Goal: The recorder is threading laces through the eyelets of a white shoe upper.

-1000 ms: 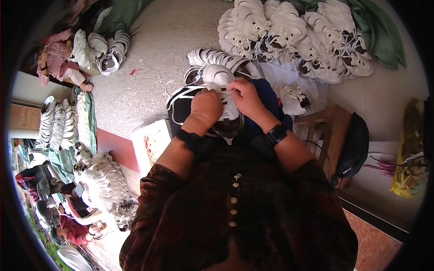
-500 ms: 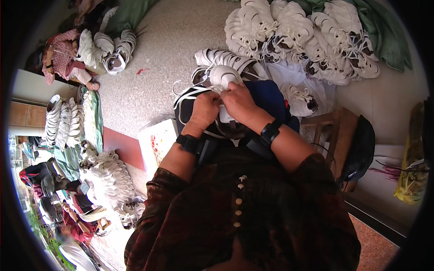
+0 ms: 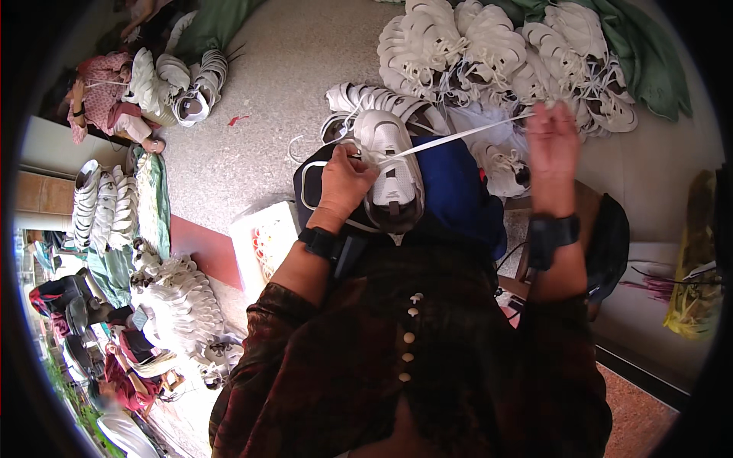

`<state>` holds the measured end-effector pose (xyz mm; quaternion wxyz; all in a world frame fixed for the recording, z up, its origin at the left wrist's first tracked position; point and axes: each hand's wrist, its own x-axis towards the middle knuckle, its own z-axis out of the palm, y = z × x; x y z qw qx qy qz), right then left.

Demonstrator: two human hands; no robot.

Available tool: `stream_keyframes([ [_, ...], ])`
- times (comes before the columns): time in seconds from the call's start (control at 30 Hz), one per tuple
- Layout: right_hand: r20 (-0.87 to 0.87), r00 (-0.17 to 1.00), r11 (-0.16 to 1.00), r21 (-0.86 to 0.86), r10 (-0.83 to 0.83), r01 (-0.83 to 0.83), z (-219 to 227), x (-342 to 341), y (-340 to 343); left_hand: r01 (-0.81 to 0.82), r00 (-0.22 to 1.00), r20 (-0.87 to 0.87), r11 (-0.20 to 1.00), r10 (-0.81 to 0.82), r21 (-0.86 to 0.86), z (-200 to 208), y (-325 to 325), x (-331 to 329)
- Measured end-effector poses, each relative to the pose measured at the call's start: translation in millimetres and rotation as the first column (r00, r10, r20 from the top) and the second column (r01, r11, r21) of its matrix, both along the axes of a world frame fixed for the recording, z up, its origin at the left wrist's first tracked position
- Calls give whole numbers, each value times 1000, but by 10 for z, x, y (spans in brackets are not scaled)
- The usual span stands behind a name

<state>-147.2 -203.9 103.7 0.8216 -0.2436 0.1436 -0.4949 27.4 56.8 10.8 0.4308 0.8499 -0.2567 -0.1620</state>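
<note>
The right hand (image 3: 551,145), earlier beside the left hand (image 3: 345,182) on the one shoe (image 3: 391,169), now pinches one lace (image 3: 458,137) taut, well right of it. Left hand grips the shoe on the lap.

Your left hand (image 3: 345,179) rests on the shoe (image 3: 393,168) in your lap; your right hand (image 3: 551,149) holds its lace (image 3: 458,136) out rightward. A shoe pile (image 3: 496,53) lies ahead, probably on the floor (image 3: 282,99).

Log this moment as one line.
left hand: steadies white shoe on lap | right hand: pulls white lace taut | shoe pile ahead
</note>
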Motion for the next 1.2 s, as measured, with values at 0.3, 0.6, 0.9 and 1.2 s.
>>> stream_keyframes([
  [0.3,-526,664,818,-520,-532,245,31,-1846,-1950,44,996,-73,978,-60,-204,-294,-91,99],
  [0.6,-757,578,227,-647,-305,-728,-642,-25,-1,129,990,72,989,-124,-73,-190,-81,88],
  [0.9,-726,530,51,-608,-437,-792,-1020,532,857,195,930,303,979,-205,65,-11,-269,141],
  [1.2,-730,598,68,-651,-330,-756,-1020,492,797,79,701,-656,944,-281,-320,87,-182,303],
])
